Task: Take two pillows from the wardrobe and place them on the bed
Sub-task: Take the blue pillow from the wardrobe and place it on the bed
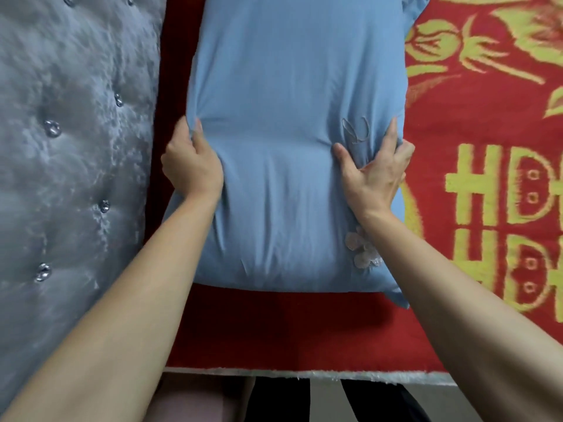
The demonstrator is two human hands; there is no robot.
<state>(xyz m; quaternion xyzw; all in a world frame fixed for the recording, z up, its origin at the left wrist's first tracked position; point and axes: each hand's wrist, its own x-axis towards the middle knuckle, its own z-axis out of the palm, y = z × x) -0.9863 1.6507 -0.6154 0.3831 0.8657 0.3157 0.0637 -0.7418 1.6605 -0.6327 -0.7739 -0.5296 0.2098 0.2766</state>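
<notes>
While both hands pinch blue pillow (283,141) edges, left hand (192,162), right hand (374,175), pillow top cropped

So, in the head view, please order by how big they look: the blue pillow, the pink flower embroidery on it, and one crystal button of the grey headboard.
1. Blue pillow, by far the largest.
2. Pink flower embroidery, a small patch near its lower corner.
3. Crystal button, smallest, though not by much.
</notes>
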